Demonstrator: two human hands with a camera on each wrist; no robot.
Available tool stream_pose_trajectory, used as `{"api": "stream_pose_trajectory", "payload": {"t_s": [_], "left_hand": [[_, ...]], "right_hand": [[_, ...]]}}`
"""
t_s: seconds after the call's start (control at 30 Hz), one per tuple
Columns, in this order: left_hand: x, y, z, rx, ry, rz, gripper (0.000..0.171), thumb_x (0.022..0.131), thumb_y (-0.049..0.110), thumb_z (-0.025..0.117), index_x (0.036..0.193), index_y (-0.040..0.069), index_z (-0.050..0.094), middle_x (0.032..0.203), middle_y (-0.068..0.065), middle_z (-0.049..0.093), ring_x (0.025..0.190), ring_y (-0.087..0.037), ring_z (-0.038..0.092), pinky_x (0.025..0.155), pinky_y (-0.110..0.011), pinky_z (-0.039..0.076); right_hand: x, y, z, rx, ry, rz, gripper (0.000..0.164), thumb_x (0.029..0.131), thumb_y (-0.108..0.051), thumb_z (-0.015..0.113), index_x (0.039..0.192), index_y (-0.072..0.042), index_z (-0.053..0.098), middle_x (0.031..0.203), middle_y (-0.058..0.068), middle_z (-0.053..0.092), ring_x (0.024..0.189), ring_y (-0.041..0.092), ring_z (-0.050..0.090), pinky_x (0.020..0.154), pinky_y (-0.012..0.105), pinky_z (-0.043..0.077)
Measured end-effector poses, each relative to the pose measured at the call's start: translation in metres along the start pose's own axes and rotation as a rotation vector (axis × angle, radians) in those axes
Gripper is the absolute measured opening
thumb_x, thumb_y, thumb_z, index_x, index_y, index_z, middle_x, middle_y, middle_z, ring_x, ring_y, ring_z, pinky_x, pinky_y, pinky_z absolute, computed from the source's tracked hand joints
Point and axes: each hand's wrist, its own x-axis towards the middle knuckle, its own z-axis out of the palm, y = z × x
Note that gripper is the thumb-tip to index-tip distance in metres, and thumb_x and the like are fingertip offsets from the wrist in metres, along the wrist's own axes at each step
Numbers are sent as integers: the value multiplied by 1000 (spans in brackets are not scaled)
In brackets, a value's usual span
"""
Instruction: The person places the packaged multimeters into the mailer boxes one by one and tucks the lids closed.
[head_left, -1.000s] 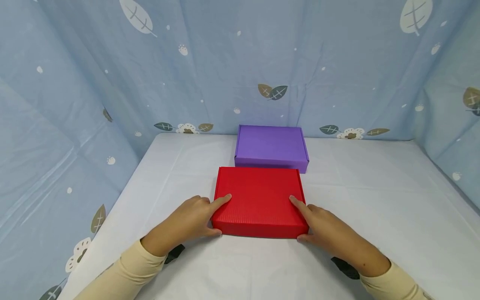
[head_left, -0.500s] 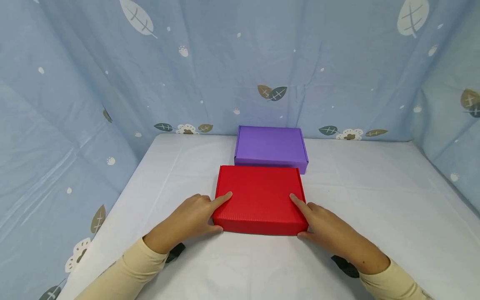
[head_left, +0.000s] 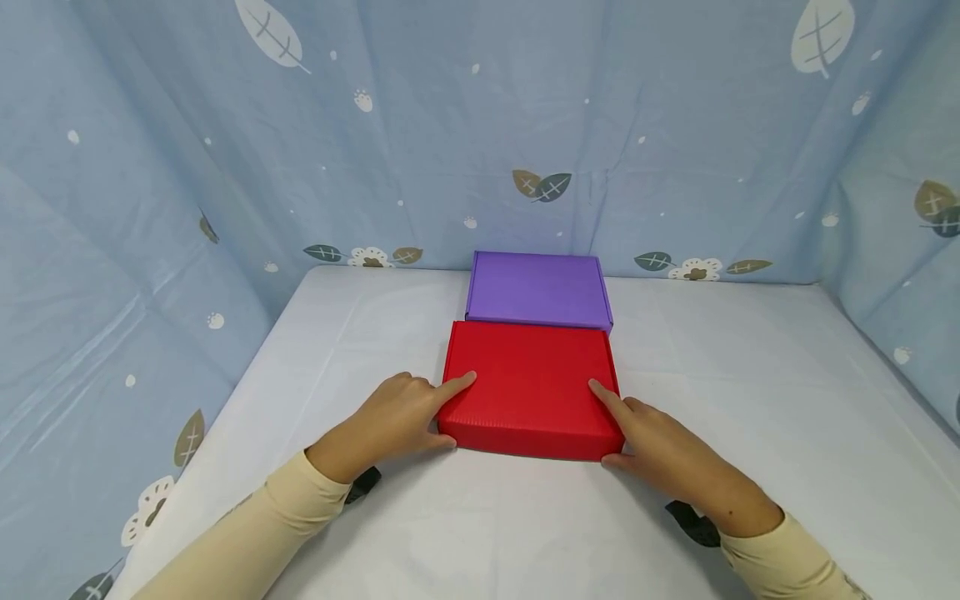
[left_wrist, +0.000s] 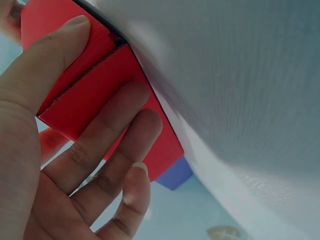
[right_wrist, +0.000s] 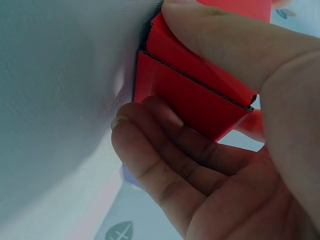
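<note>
A closed red cardboard box lies flat in the middle of the head view, its long side facing me. My left hand grips its left end, index finger on the lid and thumb at the front corner. At the right end my right hand holds it the same way. In both wrist views, the other fingers lie along the box's short end walls. The box's underside is at or very near the white cloth. Directly behind it is a closed purple box, its front wall mostly hidden by the red one.
A white cloth covers the table. Blue curtains printed with leaves and flowers hang behind the table and at both sides. The purple box stands near the back edge, close to the rear curtain.
Both hands have moved the red box away from me and slightly to the right, so it now covers more of the purple box's front. The grip looks the same.
</note>
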Motion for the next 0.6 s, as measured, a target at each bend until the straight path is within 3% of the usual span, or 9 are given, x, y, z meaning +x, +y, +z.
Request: {"api": "stream_pose_trajectory", "payload": {"t_s": [0.27, 0.43, 0.53, 0.6], "left_hand": [[1, -1, 0, -6, -9, -12, 86, 72, 43, 88, 146, 17, 51, 70, 4, 62, 62, -7, 55, 69, -31, 49], [-1, -2, 0, -22, -5, -31, 84, 80, 55, 77, 150, 20, 46, 70, 6, 62, 66, -6, 59, 74, -32, 49], [-3, -5, -6, -39, 29, -75, 81, 88, 62, 63, 154, 22, 40, 86, 3, 71, 82, -11, 68, 83, -39, 51], [-3, -10, -12, -42, 56, -121, 78, 92, 63, 57, 156, 24, 35, 107, -2, 72, 101, -19, 69, 91, -47, 50]], "right_hand": [[1, 1, -1, 21, -20, 24, 99, 74, -18, 88, 153, -7, 31, 119, 19, 60, 101, 29, 64, 75, 38, 61], [-2, 0, -9, 2, -30, 40, 92, 80, -35, 83, 154, -12, 35, 123, 19, 60, 104, 29, 62, 75, 39, 61], [-5, 1, -16, -40, 16, 54, 85, 83, -49, 77, 153, -17, 40, 128, 20, 59, 110, 33, 60, 76, 45, 60], [-6, 4, -21, -84, 70, 61, 82, 85, -53, 72, 153, -19, 41, 132, 21, 56, 115, 37, 57, 79, 51, 59]]}}
